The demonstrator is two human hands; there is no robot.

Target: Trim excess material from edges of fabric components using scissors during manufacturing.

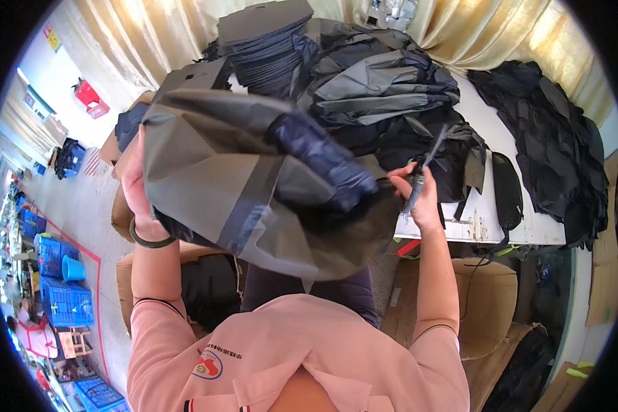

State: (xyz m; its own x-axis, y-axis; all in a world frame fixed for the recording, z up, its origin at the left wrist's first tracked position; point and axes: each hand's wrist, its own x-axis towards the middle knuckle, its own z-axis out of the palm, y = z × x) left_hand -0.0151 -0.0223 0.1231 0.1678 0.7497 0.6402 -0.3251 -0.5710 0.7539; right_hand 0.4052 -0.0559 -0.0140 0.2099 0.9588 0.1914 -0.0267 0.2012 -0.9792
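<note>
The left hand [136, 180] grips the left edge of a fabric piece [206, 165], its fingers partly hidden. The piece spreads rightward from that hand, held up above the lap before the table's near edge. It looks grey-olive and loosely creased, crossed by a dark band, with a shiny navy strip [326, 165] along its upper right and a dark, open hollow below. Near its right end, the right hand [419, 196] holds a slim grey scissors-like tool [427, 168], tip upward. Farther right, a black pouch [507, 192] lies by the near edge of the white table [539, 220].
</note>
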